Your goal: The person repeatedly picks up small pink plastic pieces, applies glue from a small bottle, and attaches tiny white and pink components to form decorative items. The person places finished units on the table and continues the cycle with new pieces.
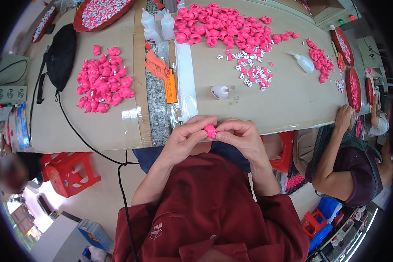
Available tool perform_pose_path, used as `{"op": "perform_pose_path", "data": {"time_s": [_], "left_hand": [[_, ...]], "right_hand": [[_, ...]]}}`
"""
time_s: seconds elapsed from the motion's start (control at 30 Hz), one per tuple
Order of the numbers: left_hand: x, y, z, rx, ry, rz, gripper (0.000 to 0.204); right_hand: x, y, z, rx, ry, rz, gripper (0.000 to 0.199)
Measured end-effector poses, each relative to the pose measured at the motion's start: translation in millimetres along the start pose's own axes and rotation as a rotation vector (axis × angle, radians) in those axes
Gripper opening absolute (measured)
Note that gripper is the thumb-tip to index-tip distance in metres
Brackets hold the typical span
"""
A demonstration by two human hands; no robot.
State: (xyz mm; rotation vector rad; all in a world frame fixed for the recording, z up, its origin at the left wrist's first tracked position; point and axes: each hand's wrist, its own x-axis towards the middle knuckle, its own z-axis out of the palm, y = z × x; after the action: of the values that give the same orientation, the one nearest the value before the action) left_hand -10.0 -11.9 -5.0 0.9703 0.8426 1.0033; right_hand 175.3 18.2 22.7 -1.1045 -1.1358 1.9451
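Note:
Between my two hands, just above the table's near edge, is a small rounded pink plastic piece (210, 130). The thumb and fingers of my left hand (188, 134) pinch it from the left. From the other side, my right hand (241, 133) grips it with thumb and fingertips. Part of the piece is hidden by the fingers. Beyond my hands stands a small squeeze bottle (220, 91) with a narrow tip. Farther off lie small white-and-pink pieces (254, 72) and a large heap of hollow pink parts (222, 24).
To the left are a pile of pink figures (104, 83), a black bag (62, 56) and a black cord (89, 146). White squeeze bottles (167, 27) and an orange cloth (156, 64) sit near the middle. Another person's arm (332, 157) reaches the table at right, by a fallen bottle (304, 63).

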Motion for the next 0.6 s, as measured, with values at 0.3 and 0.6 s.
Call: {"op": "perform_pose_path", "data": {"time_s": [0.3,0.6], "left_hand": [[-3,6,9,0.227,0.035,0.013,0.030],[-5,5,15,0.276,0.101,0.033,0.029]], "right_hand": [[-2,2,-4,-0.048,0.001,-0.033,0.007],[-4,10,-2,-0.121,0.066,-0.071,0.007]]}}
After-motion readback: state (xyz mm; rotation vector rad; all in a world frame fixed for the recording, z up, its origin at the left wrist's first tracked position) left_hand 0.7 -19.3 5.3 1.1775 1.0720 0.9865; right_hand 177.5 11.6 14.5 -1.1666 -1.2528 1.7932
